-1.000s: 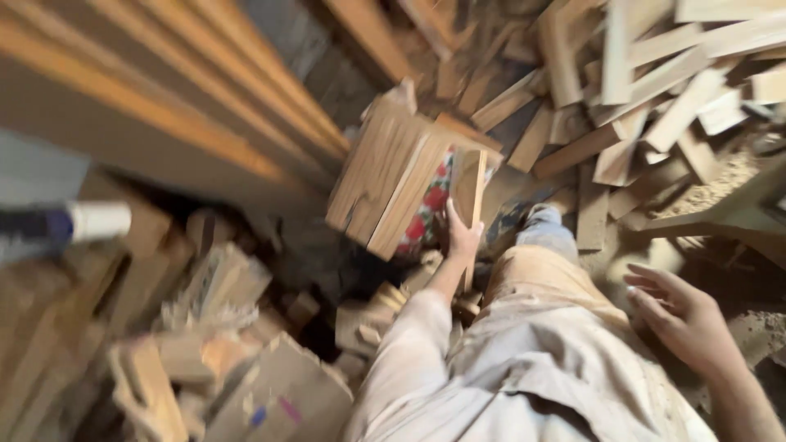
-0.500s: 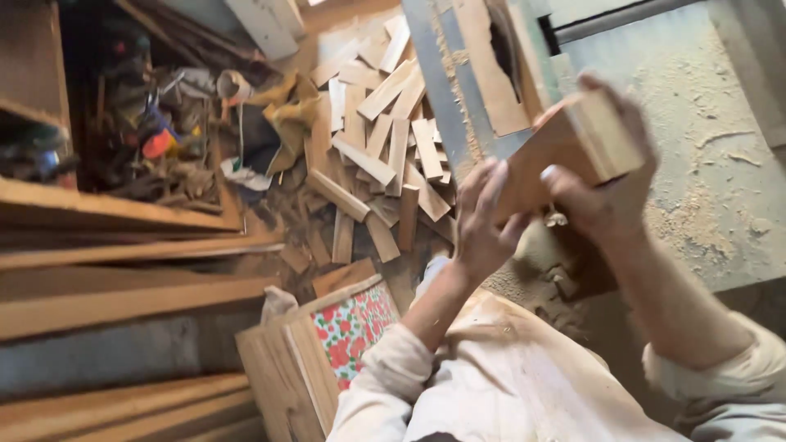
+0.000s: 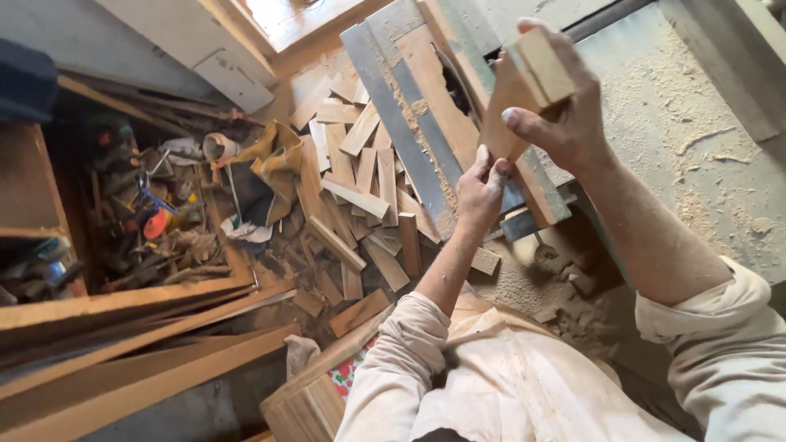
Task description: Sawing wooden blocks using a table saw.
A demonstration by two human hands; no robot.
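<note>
A short wooden block (image 3: 524, 90), light brown with a pale end face, is held up in front of me. My right hand (image 3: 557, 123) grips its upper end with fingers wrapped round it. My left hand (image 3: 481, 190) pinches the block's lower end from below. Both sleeves are cream coloured. Behind the block lies a saw table (image 3: 696, 123) dusted with sawdust, with grey metal rails (image 3: 409, 123) and a plank across it.
A heap of wood offcuts (image 3: 360, 188) covers the floor left of the hands. A wooden box (image 3: 307, 401) with a flowered panel stands near my knee. Long planks (image 3: 139, 344) lie at lower left. A cluttered bin of tools (image 3: 147, 221) sits at left.
The view swung from the floor and box up to the saw table. My left hand left the box and both hands now hold the block, raised slightly higher than half a second ago.
</note>
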